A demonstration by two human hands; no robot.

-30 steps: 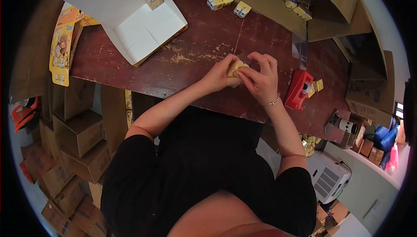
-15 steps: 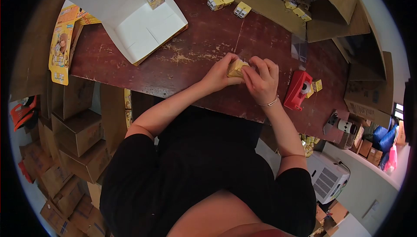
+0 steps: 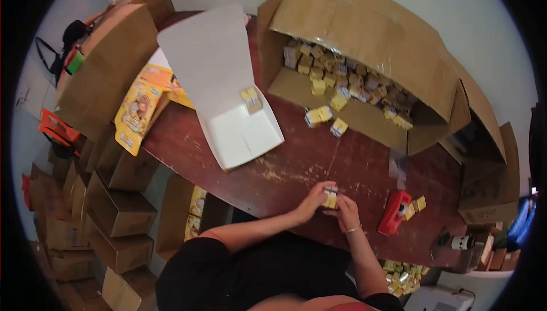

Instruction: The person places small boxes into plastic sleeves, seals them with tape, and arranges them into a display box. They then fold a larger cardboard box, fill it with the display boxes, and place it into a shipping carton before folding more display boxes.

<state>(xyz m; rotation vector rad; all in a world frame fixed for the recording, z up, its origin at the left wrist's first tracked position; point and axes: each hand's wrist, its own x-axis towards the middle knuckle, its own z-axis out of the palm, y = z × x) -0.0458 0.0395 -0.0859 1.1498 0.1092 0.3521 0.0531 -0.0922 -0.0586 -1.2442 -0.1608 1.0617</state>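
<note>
Between both hands, above the near edge of the dark red table, is a small yellow box [image 3: 330, 198] with a whitish top. My left hand [image 3: 311, 203] grips it from the left, fingers curled over its far side. On the right, my right hand [image 3: 347, 213] is closed on the same box with thumb and fingers. An open white carton [image 3: 242, 138] stands farther left, its lid raised, with a small yellow-and-white box [image 3: 250, 100] in its back right corner. To the right of my hands lies a red tape dispenser [image 3: 393, 213].
A large cardboard box [image 3: 364, 32] on its side at the back holds many small yellow boxes; several lie at its mouth. Yellow printed cartons [image 3: 138, 111] lie on the left. Small yellow boxes [image 3: 419, 204] sit beside the dispenser. Stacked cardboard boxes [image 3: 122, 214] stand at lower left.
My view has tilted up, bringing the back of the table and the large cardboard box into sight. The small box has turned in my hands, showing its whitish top; both hands still hold it.
</note>
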